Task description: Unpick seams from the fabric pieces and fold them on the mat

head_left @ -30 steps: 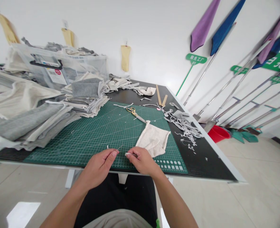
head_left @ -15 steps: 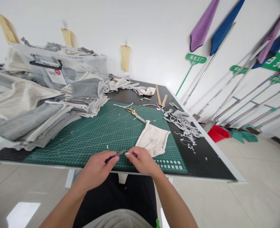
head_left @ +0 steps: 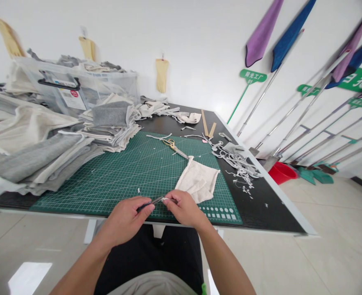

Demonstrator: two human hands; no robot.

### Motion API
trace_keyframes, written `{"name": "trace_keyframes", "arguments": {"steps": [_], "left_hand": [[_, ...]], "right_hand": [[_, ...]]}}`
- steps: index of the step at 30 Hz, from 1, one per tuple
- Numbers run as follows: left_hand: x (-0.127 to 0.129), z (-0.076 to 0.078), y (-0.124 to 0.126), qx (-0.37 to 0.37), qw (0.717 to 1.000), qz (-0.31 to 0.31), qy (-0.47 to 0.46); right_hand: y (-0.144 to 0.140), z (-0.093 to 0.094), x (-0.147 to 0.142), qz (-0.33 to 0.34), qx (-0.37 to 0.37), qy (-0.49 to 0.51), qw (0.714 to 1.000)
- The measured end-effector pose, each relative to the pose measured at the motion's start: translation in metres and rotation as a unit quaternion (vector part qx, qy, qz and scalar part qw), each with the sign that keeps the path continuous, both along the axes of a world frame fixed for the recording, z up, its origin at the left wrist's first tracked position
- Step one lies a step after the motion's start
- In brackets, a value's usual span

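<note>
Head view: slim metal tool, woven pouch.

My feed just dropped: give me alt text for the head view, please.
At the near edge of a green cutting mat, the left hand holds a thin dark tool up to a white cord end pinched by the right hand, beside a cream fabric pouch. Scissors, stacked fabric and cord scraps lie beyond.

A small cream cloth pouch lies flat on the green cutting mat, its near corner gathered up and pinched. A thin dark tool (too slim to identify) points rightward, its tip meeting a white cord end.
</note>
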State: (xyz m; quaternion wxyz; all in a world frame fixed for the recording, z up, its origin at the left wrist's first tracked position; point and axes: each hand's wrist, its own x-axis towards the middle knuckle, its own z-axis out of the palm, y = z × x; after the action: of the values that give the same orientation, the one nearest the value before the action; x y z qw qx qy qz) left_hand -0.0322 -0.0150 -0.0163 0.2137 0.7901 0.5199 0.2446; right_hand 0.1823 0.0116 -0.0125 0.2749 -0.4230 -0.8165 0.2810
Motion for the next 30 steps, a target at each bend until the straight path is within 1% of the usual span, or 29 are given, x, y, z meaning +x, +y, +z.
{"name": "trace_keyframes", "arguments": {"steps": [11,18,23,30], "left_hand": [[0.0003,0.0009,0.0002,-0.012,1.0,-0.007,0.012],[-0.0005,0.0005,0.0005,-0.02,1.0,-0.005,0.001],[0.0001,0.0009,0.0007,-0.016,1.0,-0.002,-0.003],[0.0013,0.0044,0.0014,-0.01,1.0,-0.017,0.007]], "right_hand": [[0.0001,-0.0005,0.0002,-0.002,-0.001,0.004,1.0],[0.0005,-0.0021,0.0002,-0.001,0.0,0.003,1.0],[0.0006,-0.0016,0.0003,0.0,0.0,0.005,1.0],[0.0007,-0.0013,0.0001,0.001,-0.001,0.006,1.0]]}}
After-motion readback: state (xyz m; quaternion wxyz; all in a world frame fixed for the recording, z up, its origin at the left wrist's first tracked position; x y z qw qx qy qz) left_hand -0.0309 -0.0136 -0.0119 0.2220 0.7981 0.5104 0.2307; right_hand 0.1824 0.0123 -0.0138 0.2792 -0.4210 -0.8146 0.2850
